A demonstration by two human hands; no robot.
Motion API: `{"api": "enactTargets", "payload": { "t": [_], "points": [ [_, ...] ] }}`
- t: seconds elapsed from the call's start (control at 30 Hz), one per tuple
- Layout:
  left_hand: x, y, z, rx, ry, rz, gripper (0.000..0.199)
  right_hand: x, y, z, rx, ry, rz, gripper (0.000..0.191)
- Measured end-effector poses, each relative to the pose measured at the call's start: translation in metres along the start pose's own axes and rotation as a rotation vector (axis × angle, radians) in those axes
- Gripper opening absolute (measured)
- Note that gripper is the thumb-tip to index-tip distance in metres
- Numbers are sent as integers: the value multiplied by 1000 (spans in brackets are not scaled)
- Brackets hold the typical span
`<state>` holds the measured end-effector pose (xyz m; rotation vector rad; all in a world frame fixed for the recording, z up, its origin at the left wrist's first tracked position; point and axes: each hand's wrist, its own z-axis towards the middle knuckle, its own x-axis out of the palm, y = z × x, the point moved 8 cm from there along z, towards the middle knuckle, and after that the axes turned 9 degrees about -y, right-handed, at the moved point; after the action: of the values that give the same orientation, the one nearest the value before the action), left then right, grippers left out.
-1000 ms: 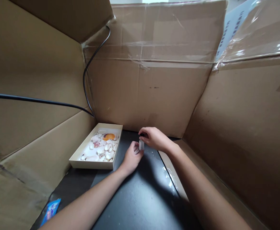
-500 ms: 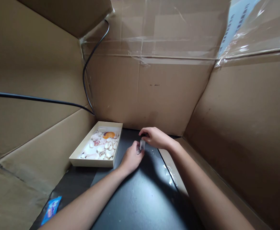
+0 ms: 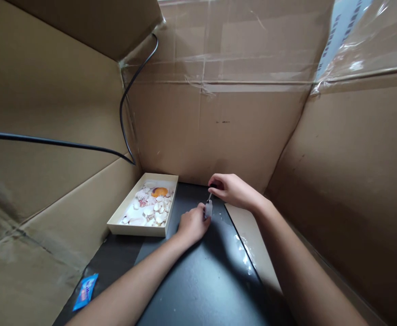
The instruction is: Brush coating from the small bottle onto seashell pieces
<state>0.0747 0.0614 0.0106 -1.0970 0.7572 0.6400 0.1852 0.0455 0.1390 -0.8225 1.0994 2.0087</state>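
My left hand (image 3: 193, 224) is closed around a small translucent bottle (image 3: 208, 209) above the dark table. Just above and to the right, my right hand (image 3: 230, 188) pinches a black cap (image 3: 213, 185) with a thin stem pointing down at the bottle's mouth. Whether the stem's tip is inside the bottle or just over it is too small to tell. A cream tray (image 3: 137, 230) of white shells and one orange shell (image 3: 159, 192) lies to the left of my hands.
Cardboard walls (image 3: 232, 140) enclose the dark table (image 3: 191, 280) at the back and sides. A blue packet (image 3: 85, 291) lies at the lower left. A black cable (image 3: 55, 142) crosses the left wall and runs up the corner.
My right hand has lifted up and away from my left hand, with the black cap and its stem now showing above the bottle. The whole view has shifted slightly.
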Motion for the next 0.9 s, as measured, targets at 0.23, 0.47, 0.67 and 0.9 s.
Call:
{"api": "enactTargets", "payload": {
  "t": [0.23, 0.47, 0.67, 0.9],
  "points": [
    [1, 6, 24, -40, -4, 44, 21, -17, -4, -4, 54, -25, -57, 12],
    [-2, 16, 29, -62, -15, 54, 29, -16, -2, -6, 67, -9, -127, 12],
    [-18, 20, 9, -106, -91, -161, 23, -15, -1, -8, 93, -11, -167, 16],
    [-15, 17, -9, -101, -52, -708, 8, 1, 3, -11, 41, -43, -61, 12]
  ]
}}
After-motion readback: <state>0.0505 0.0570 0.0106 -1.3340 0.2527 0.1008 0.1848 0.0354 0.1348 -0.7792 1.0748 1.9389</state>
